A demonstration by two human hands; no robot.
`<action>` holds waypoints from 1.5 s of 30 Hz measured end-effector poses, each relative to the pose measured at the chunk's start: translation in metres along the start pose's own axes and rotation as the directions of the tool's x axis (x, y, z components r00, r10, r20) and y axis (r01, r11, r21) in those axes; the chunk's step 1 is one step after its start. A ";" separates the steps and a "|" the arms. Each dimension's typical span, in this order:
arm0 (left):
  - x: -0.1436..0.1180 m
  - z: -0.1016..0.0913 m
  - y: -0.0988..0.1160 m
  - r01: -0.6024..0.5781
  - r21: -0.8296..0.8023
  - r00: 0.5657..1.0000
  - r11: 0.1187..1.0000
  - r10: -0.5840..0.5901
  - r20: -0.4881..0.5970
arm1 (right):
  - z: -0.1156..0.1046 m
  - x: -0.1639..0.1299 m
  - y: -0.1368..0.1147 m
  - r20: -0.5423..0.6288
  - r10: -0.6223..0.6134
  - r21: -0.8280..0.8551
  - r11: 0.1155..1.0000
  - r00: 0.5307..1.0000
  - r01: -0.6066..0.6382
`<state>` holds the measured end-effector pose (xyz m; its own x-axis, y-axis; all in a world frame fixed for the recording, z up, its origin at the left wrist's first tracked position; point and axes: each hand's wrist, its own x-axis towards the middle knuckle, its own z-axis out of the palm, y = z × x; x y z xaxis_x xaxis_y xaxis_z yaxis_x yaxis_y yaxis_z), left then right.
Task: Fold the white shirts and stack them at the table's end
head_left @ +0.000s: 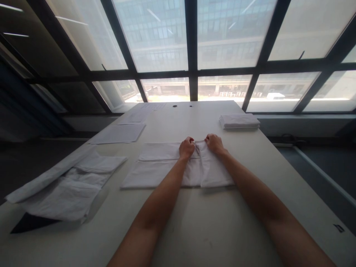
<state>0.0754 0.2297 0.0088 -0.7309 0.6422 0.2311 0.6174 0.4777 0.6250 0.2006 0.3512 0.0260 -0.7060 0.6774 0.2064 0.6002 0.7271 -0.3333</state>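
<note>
A white cloth (158, 170), partly folded, lies flat in the middle of the table with creases between my hands. My left hand (187, 147) is closed on its far edge near the middle, fingertips pinching the fabric. Just to the right, my right hand (214, 143) grips the same far edge, its fingers pressed together on a fold. The right part of the cloth is doubled over, its fold running toward me. My forearms cover some of the cloth.
A neat stack of folded white cloths (239, 121) sits at the far right edge of the white table (194, 230). Paper sheets (119, 133) lie at the far left. Nearer on the left is a loose, rumpled white cloth (69, 196) over something dark. Tall windows (164, 37) stand beyond.
</note>
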 end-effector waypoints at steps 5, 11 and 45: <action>-0.003 -0.002 0.003 -0.001 0.004 0.999 1.000 0.001 0.045 | 0.005 0.004 0.003 -0.019 0.064 -0.043 0.997 0.998 -0.065; -0.010 -0.001 0.015 -0.195 0.023 0.977 0.980 0.197 -0.079 | 0.007 -0.004 -0.002 -0.014 0.002 -0.128 0.992 1.000 -0.004; -0.020 0.020 0.018 -0.443 0.284 0.863 0.850 0.317 0.394 | 0.003 -0.057 0.014 0.178 0.031 -0.157 0.988 0.984 -0.003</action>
<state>0.1074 0.2375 0.0005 -0.3199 0.9418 0.1036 0.9313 0.2925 0.2172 0.2483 0.3223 0.0072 -0.7426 0.6691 0.0294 0.6537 0.7336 -0.1855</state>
